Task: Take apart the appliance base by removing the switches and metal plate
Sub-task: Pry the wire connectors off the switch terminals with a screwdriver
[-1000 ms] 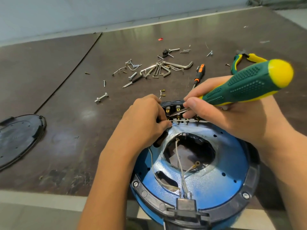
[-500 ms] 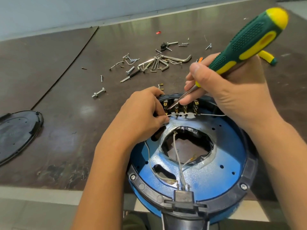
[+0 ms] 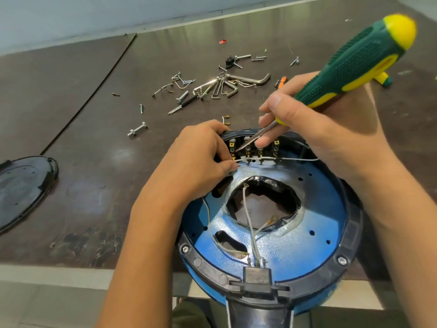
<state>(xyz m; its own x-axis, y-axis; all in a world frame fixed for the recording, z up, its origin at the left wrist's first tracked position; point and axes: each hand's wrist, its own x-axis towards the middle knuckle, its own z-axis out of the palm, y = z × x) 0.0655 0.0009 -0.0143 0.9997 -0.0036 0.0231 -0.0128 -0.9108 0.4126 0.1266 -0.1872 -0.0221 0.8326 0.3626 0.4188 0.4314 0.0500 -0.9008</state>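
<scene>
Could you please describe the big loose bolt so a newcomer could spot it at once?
Start at the blue appliance base; on the table just left of the left hand lies the bolt, apart from the hex key pile. It is the thickest fastener, blocky at both ends.

The appliance base [image 3: 307, 256] sits at the near edge of the table [image 3: 94, 162], right of centre; the switches [image 3: 254, 149] stand in a row inside its far rim; the left hand [image 3: 198, 159] lies on the base's far left, pinching a wire [image 3: 295, 159] just near of that row; the right hand [image 3: 319, 129], far right, grips the screwdriver [image 3: 354, 60], tip among the switches; hex keys [image 3: 224, 87] lie beyond the base; a bolt [image 3: 137, 130] near-left of them; a round cover [image 3: 23, 188] at the left edge.
</scene>
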